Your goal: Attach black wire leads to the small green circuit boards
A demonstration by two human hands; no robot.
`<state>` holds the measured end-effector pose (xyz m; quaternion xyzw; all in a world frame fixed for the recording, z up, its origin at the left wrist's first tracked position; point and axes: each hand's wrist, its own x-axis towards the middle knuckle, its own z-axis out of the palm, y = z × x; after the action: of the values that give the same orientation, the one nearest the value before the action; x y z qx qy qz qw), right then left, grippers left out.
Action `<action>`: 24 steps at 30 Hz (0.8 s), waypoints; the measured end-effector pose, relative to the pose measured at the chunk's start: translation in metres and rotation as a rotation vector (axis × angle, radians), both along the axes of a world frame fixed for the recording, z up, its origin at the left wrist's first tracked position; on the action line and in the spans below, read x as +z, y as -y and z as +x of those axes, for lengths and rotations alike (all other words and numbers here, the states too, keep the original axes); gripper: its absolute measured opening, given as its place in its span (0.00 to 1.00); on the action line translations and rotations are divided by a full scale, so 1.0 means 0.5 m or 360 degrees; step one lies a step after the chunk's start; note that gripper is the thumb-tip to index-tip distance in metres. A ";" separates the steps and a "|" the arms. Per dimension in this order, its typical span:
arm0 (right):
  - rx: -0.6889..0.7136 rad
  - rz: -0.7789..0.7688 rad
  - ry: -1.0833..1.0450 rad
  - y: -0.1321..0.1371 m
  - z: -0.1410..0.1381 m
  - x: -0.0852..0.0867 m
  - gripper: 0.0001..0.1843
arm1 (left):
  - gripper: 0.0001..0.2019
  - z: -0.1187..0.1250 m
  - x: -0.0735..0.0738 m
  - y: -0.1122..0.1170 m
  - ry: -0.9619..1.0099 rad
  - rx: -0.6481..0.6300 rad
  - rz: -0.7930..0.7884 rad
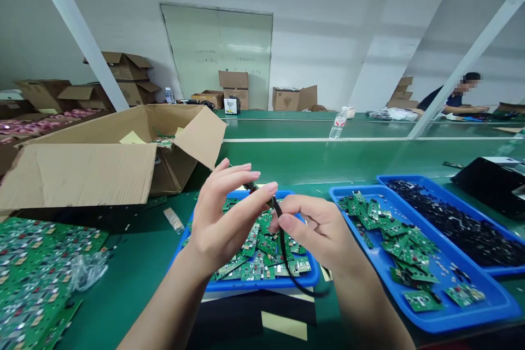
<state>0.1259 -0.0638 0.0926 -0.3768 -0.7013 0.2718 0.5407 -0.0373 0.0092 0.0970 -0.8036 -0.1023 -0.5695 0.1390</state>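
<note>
Head view: pinching a small board point(250, 186) in the left grip point(221, 219) and a black strip point(286, 260) in the right grip point(322, 229), mid-frame above a blue tray point(254, 285).

Head view, forward and down, left hand point(217, 221) and right hand point(322, 229) close

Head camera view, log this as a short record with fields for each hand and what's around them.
Left hand: holds a small circuit board, mostly hidden
Right hand: pinches a black strip, its lower part hanging in a curve
Join: cannot tell whether strip and board are attached
Under the hands: blue tray of green boards
Right: second blue tray of boards; third blue tray of black pieces
Left: open cardboard box
Far right: co-worker
</note>
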 end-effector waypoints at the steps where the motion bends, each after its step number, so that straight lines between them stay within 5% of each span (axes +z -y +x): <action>1: 0.0040 -0.0049 -0.0075 0.000 -0.001 0.001 0.11 | 0.18 0.000 0.001 0.000 0.0009 -0.0016 -0.0019; 8: 0.0542 -0.0516 -0.0582 -0.017 0.002 -0.006 0.14 | 0.21 -0.002 0.003 0.000 -0.0109 -0.0262 -0.0359; 13: 0.0665 -0.0633 -0.0578 -0.026 0.009 -0.012 0.15 | 0.23 0.001 0.002 -0.007 -0.0166 -0.0485 -0.0529; 16: 0.0507 -0.0499 -0.0427 -0.027 0.009 -0.013 0.16 | 0.21 0.002 0.002 -0.003 -0.0161 -0.0571 -0.0693; 21: -0.0065 -0.0132 -0.0074 -0.031 0.003 -0.019 0.11 | 0.16 0.007 0.004 0.012 -0.0135 -0.0617 -0.1157; 24: -0.0200 -0.0117 -0.0021 -0.031 0.001 -0.021 0.11 | 0.15 0.014 0.001 0.012 -0.0081 -0.0631 -0.1408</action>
<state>0.1264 -0.0485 0.0823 -0.4379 -0.6623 0.2654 0.5470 -0.0304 0.0033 0.0973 -0.8033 -0.1761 -0.4672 -0.3247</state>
